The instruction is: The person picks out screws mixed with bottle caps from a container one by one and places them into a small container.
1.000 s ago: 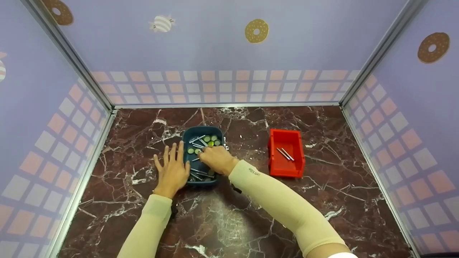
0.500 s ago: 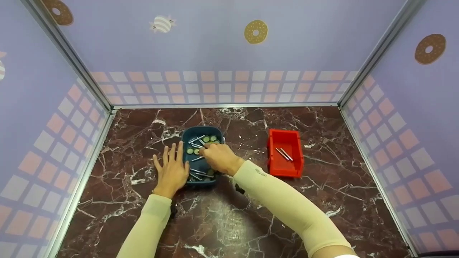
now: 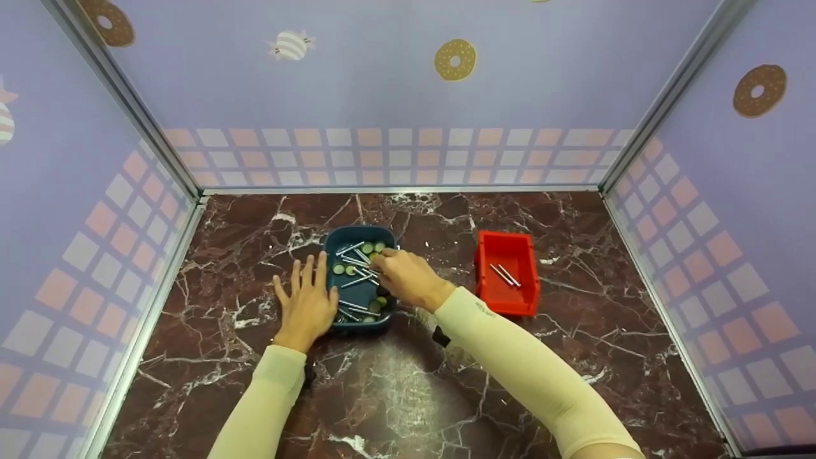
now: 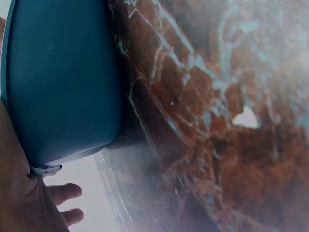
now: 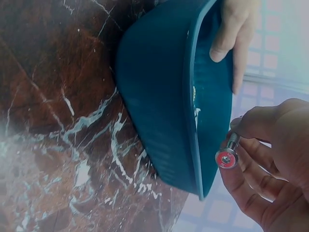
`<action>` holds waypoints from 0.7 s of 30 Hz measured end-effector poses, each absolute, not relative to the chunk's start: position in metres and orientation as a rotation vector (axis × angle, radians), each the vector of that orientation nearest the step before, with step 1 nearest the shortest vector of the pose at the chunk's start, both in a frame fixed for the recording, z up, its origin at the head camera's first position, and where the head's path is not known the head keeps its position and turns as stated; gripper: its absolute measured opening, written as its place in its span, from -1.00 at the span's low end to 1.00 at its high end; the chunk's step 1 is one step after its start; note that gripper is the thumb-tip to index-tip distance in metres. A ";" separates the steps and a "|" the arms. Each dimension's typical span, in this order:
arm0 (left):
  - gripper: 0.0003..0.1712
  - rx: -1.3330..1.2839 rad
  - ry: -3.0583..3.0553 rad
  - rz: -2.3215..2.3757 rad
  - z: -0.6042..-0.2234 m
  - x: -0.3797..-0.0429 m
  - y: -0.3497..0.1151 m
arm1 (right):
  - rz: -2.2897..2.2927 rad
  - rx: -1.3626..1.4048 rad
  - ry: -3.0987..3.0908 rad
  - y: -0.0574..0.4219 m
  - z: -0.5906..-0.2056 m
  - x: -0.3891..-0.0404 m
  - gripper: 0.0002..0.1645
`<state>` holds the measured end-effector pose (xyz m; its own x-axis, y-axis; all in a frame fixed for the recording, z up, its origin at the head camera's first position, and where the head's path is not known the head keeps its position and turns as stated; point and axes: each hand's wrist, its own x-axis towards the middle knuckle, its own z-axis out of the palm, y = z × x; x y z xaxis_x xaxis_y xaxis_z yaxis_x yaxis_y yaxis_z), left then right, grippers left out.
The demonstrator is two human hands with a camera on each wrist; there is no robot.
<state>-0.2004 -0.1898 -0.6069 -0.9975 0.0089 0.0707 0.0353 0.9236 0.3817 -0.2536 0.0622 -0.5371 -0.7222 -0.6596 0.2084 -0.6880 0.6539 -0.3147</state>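
A dark blue plastic tub (image 3: 360,229) stands left of centre on the marbled surface, with several silver bolts (image 3: 350,248) and round greenish discs (image 3: 338,269) inside. My left hand (image 3: 307,309) lies along the tub's left rim, fingers spread and straight, its thumb over the edge in the right wrist view. Over the tub's right side is my right hand (image 3: 408,275). Between thumb and fingers it pinches a bolt (image 5: 227,158), whose round head has a red-tinted face with a socket. In the head view, this bolt is hidden by the hand.
To the right stands a red open-front bin (image 3: 503,237) with several slim silver bolts (image 3: 505,275) in it. Purple patterned walls (image 3: 382,89) enclose the back and both sides of the marbled tabletop (image 3: 414,382).
My right hand has moved up from among the bolts toward the tub's right side, uncovering more bolts and discs. The left hand stays in place.
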 end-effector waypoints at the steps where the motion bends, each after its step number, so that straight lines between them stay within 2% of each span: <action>1: -0.07 -0.036 -3.015 -0.603 -0.607 -0.200 -0.190 | 0.591 1.138 -2.785 0.065 -0.537 -0.254 -0.81; 21: -0.07 -0.034 -3.011 -0.564 -0.607 -0.202 -0.191 | 0.716 1.055 -2.747 0.117 -0.539 -0.255 -0.66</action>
